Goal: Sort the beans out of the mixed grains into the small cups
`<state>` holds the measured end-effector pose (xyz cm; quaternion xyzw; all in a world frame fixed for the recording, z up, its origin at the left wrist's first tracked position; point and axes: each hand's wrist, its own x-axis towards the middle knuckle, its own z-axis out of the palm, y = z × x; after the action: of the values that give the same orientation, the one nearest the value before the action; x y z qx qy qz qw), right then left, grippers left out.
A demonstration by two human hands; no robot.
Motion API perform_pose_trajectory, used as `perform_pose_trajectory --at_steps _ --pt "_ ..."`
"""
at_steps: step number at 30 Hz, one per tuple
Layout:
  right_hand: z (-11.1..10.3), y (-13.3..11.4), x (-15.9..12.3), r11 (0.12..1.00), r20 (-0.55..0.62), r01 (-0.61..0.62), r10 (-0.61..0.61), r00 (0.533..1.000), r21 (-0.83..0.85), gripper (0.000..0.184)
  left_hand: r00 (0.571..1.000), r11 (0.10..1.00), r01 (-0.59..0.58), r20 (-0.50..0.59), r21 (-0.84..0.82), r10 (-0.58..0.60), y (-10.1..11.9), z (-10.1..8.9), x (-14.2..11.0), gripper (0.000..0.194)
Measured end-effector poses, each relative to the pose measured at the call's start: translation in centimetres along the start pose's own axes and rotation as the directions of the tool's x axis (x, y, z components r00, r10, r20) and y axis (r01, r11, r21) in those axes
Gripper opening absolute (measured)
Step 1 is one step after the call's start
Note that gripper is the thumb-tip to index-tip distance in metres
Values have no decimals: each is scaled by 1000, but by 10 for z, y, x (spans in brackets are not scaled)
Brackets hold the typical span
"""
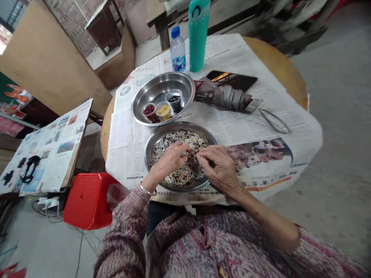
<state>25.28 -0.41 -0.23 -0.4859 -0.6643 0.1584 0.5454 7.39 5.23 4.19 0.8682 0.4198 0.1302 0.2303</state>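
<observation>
A shallow metal basin (149, 148) in front of me holds a spread of mixed grains (176, 177), mostly white with dark red, yellow and black ones among them. Over its middle, my left hand (171, 160) has its fingers curled and pinched just above the grains. Facing it from the right side of the basin, my right hand (218, 168) also has its thumb and fingertips pressed together. Whatever lies between the fingertips is too small to tell. Behind stands a larger metal bowl (187, 83) with a cup of red beans (149, 112), a cup of yellow kernels (163, 111) and a cup of black beans (174, 101).
Newspaper (226, 127) covers the round table (290, 73). A water bottle (177, 50) and a teal flask (198, 38) stand at the back. A folded umbrella (228, 96) and a dark tablet-like object (232, 78) lie right. A red stool (87, 199) stands left.
</observation>
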Motion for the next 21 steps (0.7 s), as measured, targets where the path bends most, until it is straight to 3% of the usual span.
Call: perform_pose_trajectory --at_steps 6,10,14,21 --pt "-1 -1 1 1000 6 -27 27 1000 4 17 977 1000 -13 212 16 10 29 -19 -38 22" --pt "-2 -2 1 999 19 -33 33 999 2 18 959 999 -35 284 33 24 36 -27 -68 17" --pt "-2 -3 1 1000 14 -13 13 1000 -8 18 967 999 -16 255 51 3 25 -21 -75 21" --pt "1 2 -1 997 -44 72 -72 996 -14 14 965 930 206 94 304 -244 13 -21 -44 21"
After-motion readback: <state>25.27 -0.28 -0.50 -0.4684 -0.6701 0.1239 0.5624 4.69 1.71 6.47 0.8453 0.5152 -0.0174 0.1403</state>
